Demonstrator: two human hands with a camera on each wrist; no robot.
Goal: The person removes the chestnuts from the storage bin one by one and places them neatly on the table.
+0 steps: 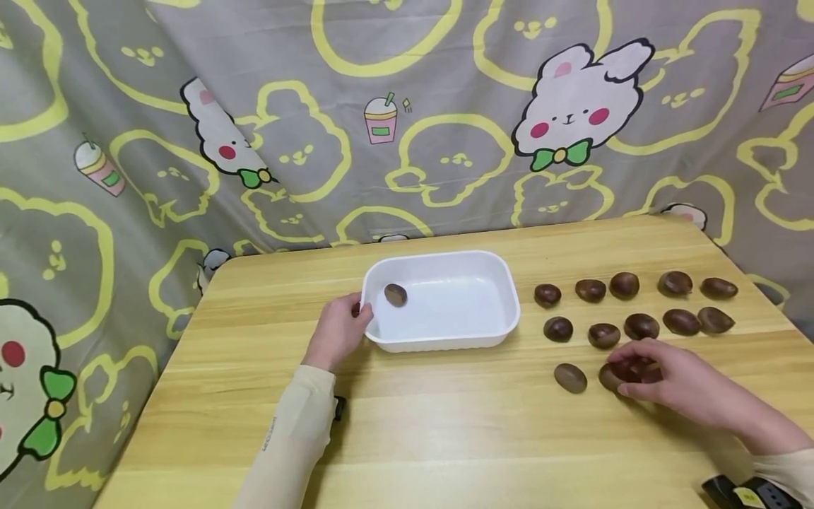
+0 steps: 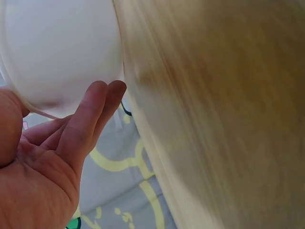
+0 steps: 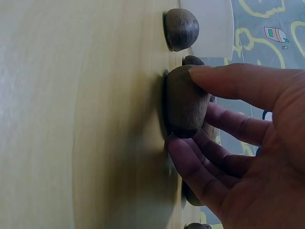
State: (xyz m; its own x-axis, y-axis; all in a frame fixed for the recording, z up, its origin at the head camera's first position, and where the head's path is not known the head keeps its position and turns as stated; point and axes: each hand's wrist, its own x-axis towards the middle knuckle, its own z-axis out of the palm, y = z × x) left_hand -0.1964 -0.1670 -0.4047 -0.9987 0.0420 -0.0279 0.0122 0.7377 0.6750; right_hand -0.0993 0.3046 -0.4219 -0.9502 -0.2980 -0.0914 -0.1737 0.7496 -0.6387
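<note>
My left hand (image 1: pixel 337 331) grips the left end of a white plastic tray (image 1: pixel 445 344), thumb at the rim and fingers against the outer wall. One brown chestnut (image 1: pixel 396 295) lies inside, near that end. On the right of the table, my right hand (image 1: pixel 680 382) pinches a chestnut (image 3: pixel 186 102) between thumb and fingers, low at the tabletop. Its fingers partly hide that nut in the head view. Just left of it lies another chestnut (image 1: pixel 570 378), apart from the hand.
Behind the right hand, several chestnuts lie in two rough rows, including a near-row nut (image 1: pixel 603 336) and a far-row nut (image 1: pixel 624 285). The wooden table (image 1: pixel 445 431) ends at a grey patterned curtain (image 1: pixel 445 177). A dark wrist device (image 1: pixel 757 493) shows at the right sleeve.
</note>
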